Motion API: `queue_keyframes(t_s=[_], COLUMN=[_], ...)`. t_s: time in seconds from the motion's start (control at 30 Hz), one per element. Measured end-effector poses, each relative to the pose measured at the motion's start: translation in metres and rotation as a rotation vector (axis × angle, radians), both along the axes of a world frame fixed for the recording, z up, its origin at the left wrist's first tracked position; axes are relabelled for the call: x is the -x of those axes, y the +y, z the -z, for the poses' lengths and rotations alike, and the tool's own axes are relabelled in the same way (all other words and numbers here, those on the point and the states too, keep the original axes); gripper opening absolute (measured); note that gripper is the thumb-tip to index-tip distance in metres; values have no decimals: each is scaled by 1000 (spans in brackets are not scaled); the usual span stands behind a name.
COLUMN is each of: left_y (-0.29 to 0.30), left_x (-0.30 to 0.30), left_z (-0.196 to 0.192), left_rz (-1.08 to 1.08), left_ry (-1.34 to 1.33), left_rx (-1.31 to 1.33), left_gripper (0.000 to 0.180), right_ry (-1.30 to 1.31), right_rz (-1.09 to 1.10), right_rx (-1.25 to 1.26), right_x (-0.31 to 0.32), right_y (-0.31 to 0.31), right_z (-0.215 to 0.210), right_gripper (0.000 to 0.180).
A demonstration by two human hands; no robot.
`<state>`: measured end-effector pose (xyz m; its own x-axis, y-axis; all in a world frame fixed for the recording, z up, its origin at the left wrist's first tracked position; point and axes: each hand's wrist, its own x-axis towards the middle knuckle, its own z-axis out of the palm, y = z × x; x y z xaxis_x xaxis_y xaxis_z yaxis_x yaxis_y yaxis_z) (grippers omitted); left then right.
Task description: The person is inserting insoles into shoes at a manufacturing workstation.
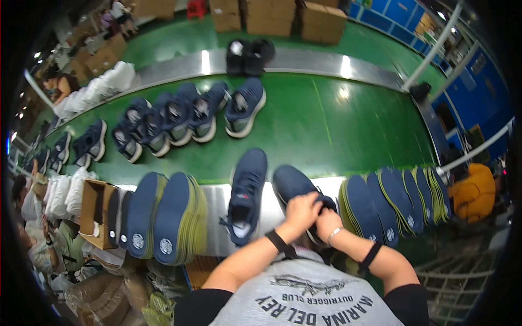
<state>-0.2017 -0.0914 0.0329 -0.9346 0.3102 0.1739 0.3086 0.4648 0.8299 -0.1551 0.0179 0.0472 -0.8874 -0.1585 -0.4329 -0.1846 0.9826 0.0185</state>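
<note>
Both hands keep their grip together on one navy shoe [291, 182]: the left hand [303, 211] is clamped with bent fingers over its laced top near the ankle opening, and the right hand [328, 224] is clamped at the collar just beside it, the two almost touching. That shoe rests at the near side of the bench [348, 130], its toe pointing away from the person, tilted slightly to the left. Broad and green, the bench spans most of the view, with a bright metal ledge [216, 223] along its near edge and a metal strip [304, 64] along its far one. Cardboard boxes [272, 19] stand on the green floor beyond. Across the bench's left half runs a row of navy shoes [202, 113], set close together at a slant. Stacks of navy insoles with yellow-green edges line the near side, two upright left stacks [142, 209] and several right stacks [361, 201] fanned out past the right hand. Near the left stacks, a brown box [93, 209] lies on its side. Between these stacks and the held shoe stands a second navy shoe [247, 190], toe away. Smaller still, a black strap [280, 243] circles the left forearm, another the right, and a pale bracelet [334, 234] sits on the right wrist.
</note>
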Motion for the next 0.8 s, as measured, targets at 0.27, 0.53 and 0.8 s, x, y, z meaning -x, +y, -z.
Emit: queue_keyframes(t_s=[0.27, 0.53, 0.8], left_y=[-3, -4, -4], left_x=[-6, -3, -10], left_z=[-8, -2, -3], left_rz=[34, -4, 31], left_ry=[-43, 55, 61], left_rx=[47, 4, 41], left_gripper=[29, 25, 26], right_ry=[-515, -183, -535], right_rz=[-99, -300, -498], right_rx=[-90, -265, -242], right_x=[27, 25, 14], right_y=[-6, -9, 6], right_z=[-7, 1, -25], right_gripper=[32, 32, 33])
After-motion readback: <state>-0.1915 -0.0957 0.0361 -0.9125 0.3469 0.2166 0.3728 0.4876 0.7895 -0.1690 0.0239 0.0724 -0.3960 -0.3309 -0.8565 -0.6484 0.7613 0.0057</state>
